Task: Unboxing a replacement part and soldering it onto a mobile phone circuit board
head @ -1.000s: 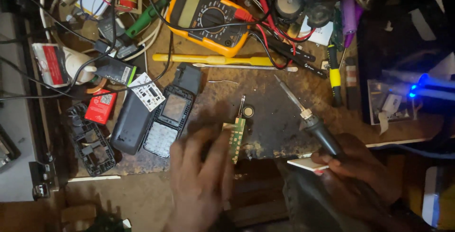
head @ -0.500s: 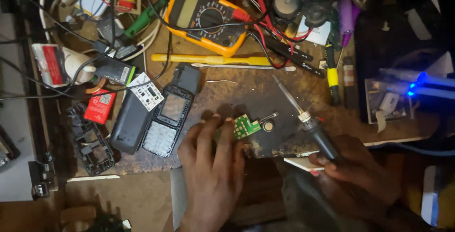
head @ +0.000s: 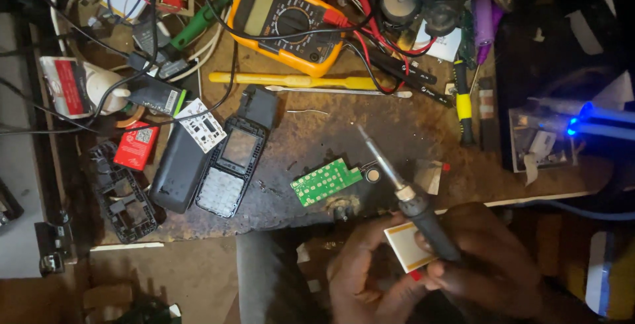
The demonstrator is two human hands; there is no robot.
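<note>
White with an orange edge, a small flat card (head: 409,245) sits low in the frame, pinched in my left hand (head: 370,274), whose fingers are closed on it. My right hand (head: 493,264), just beside and touching the same card, is clamped on the dark handle of a soldering iron (head: 410,198); its thin metal tip slants up and to the left over the bench (head: 410,119).

Just beyond my hands, near the middle of the frame, a small green circuit board (head: 325,181) lies flat on the worn brown top, untouched, with a little round part (head: 374,175) at its right end, right by the iron's shaft.

Left of the board lie an opened phone with screen and keypad (head: 231,165) and a black phone shell (head: 178,172).

Farther up, a long yellow tool (head: 291,80) lies crosswise, and above it an orange multimeter (head: 288,20) with red and black leads. At the far right, a blue light (head: 575,124) glows.
</note>
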